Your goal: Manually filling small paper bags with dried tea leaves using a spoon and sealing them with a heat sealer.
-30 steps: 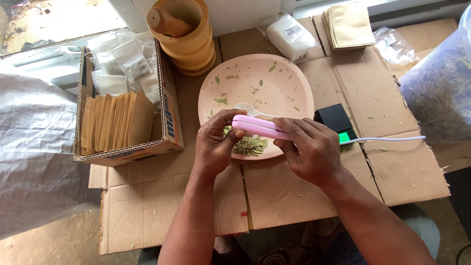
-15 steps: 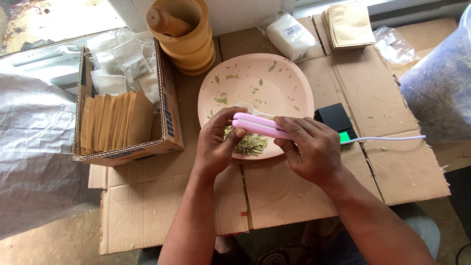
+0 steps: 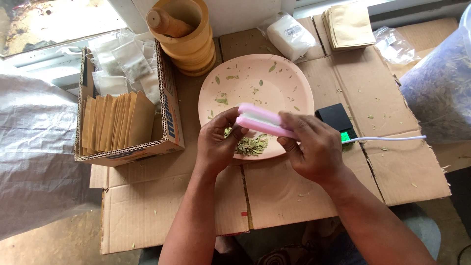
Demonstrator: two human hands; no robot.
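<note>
A pink hand-held sealer [image 3: 260, 120] with a white cable [image 3: 387, 139] hovers over the near edge of a pale pink plate [image 3: 257, 81]. My right hand [image 3: 311, 147] grips its right half. My left hand [image 3: 221, 142] pinches its left end with fingers and thumb. Under the sealer lies a small heap of dried green leaves [image 3: 251, 145] on the plate, with loose leaf bits scattered farther back.
A cardboard box [image 3: 169, 127] with brown paper pouches [image 3: 115, 122] and white sachets stands left. A wooden mortar with pestle [image 3: 184, 29] is behind the plate. A small black scale [image 3: 336, 120], a white packet [image 3: 290, 34], more pouches [image 3: 349, 22] and a large bag [image 3: 441, 83] lie right.
Both hands and the sealer stay almost where they were. The left fingers have shifted slightly at the sealer's left end.
</note>
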